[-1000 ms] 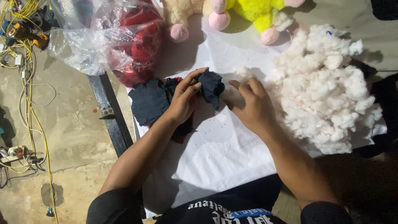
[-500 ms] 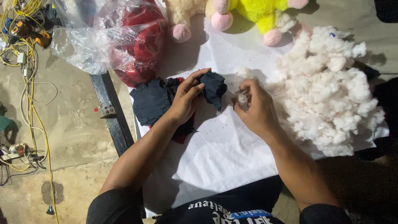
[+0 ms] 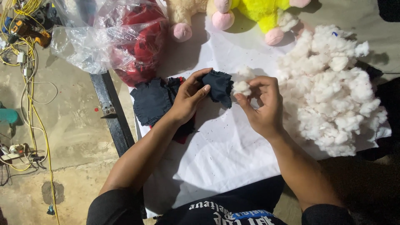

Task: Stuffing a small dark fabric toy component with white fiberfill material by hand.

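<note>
Stuffing step: my left hand (image 3: 187,100) pinches the dark fabric piece (image 3: 218,85) on the white surface (image 3: 216,154), right hand (image 3: 260,104) fingers closed on a white stuffing tuft (image 3: 241,86) beside it; I judge insertion needs the opening held wide.

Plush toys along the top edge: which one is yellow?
The yellow plush toy, right of the beige plush toy. Its body is bright yellow with pink feet; the other is pale tan. Only their lower parts are in frame.
</note>
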